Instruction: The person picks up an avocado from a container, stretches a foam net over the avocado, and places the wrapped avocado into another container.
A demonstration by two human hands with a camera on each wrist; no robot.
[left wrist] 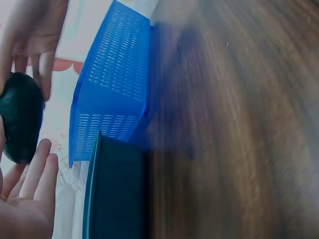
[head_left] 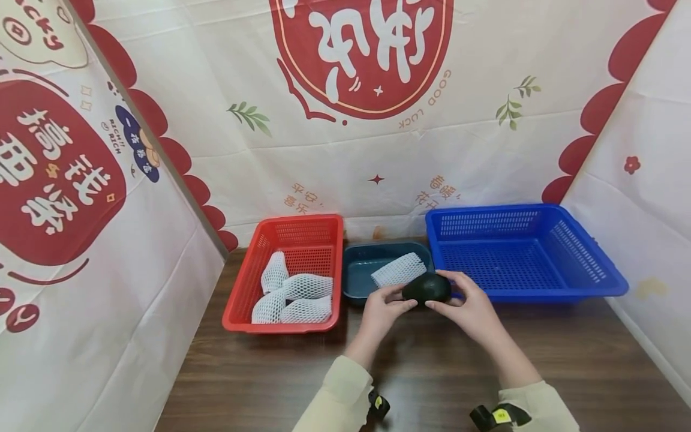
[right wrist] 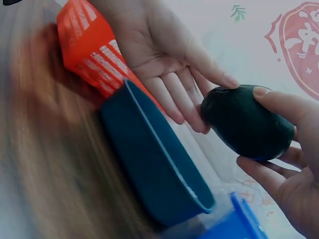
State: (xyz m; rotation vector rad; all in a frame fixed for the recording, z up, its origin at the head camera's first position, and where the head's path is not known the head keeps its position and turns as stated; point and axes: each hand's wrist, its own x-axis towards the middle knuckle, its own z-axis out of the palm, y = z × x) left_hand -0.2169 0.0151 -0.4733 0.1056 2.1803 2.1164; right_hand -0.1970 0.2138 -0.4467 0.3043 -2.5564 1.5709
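A dark green avocado (head_left: 429, 288) is held up between both hands, over the front edge of the dark teal tray (head_left: 356, 273). My left hand (head_left: 384, 306) pinches its narrower end with thumb and fingers. From the other side, my right hand (head_left: 471, 303) grips the rounder end, as the right wrist view shows with the avocado (right wrist: 249, 122) between thumb and fingers. Inside the tray lies a white foam net sleeve (head_left: 396, 271), partly behind the avocado. Several white foam net sleeves (head_left: 308, 286) sit in the red basket (head_left: 229, 315), some of them bulging; their contents are mostly hidden.
A blue basket (head_left: 540, 294) with perforated walls stands right of the tray, and the red basket stands on its left. All three rest on a brown wooden table (head_left: 432, 372). Printed cloth walls (head_left: 345, 156) enclose the back and both sides.
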